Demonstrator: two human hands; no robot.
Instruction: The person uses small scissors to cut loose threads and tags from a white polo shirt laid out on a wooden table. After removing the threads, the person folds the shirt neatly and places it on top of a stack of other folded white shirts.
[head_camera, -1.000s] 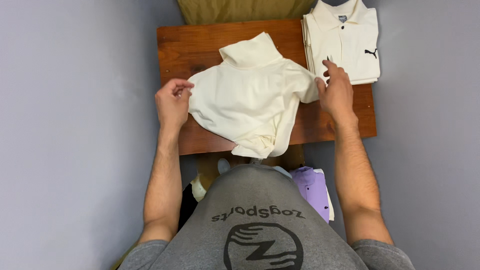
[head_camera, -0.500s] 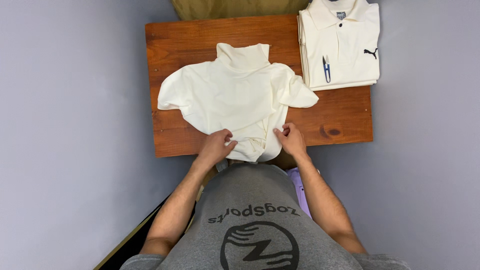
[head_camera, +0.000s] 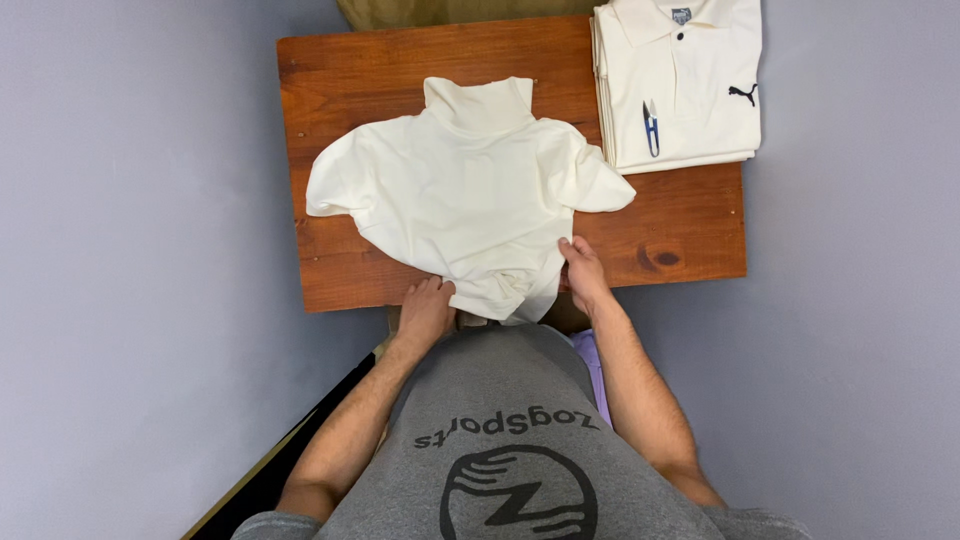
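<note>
Surface: wooden worktop (head_camera: 400, 60) against a grey floor.
Cream shirt (head_camera: 470, 190): spread at the worktop's centre, hem bunched at the near edge.
Left hand (head_camera: 425, 310): grip pinching the hem.
Right hand (head_camera: 583, 272): grip grasping the hem's right corner.
Beyond: folded shirt stack (head_camera: 700, 60) at the far right, small blue snips (head_camera: 651, 128) lying on it.

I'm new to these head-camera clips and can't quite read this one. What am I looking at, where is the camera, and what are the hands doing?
The camera sits on a person's head and looks straight down, so you see their grey shirt at the bottom and both bare arms reaching forward. In front is a small wooden table on a grey floor. A cream shirt lies spread on it, collar away from the person. The left hand and right hand both grip its near hem at the table's edge. At the far right corner is a stack of folded cream polo shirts, with small blue snips lying on top. Something purple shows below the table; I cannot tell what.
</note>
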